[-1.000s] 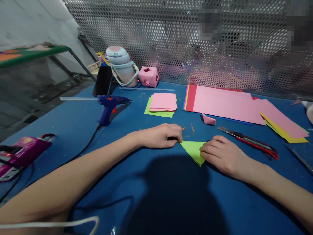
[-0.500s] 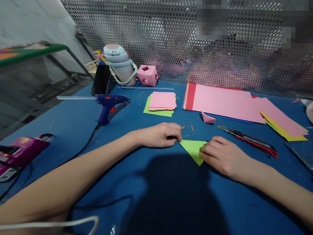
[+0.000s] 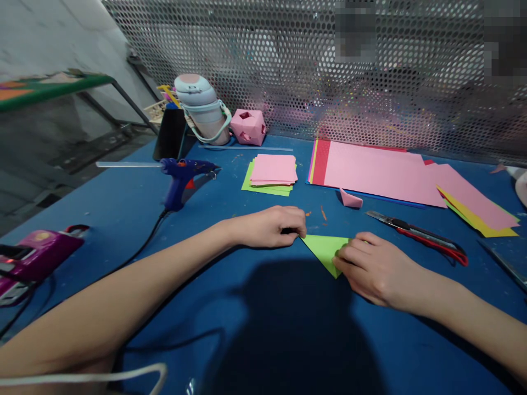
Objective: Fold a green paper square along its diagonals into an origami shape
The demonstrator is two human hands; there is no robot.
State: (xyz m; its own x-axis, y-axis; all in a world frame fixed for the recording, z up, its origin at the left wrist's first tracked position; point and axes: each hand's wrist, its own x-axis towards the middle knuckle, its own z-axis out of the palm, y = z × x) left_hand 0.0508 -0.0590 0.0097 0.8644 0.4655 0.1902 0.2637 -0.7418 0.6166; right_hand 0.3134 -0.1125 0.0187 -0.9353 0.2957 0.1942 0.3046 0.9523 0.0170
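At frame centre, left hand [image 3: 269, 226] pinches and right hand [image 3: 370, 266] flattens a light, easily creased green paper triangle [image 3: 323, 248] on the desk [image 3: 123, 219]; best held at the corners.

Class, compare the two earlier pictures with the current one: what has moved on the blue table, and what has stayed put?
The right hand slid slightly left over the green paper, covering more of its right side. The left hand stayed pinching the paper's left corner. The paper itself, the glue gun, the knife and the pink stack did not move.
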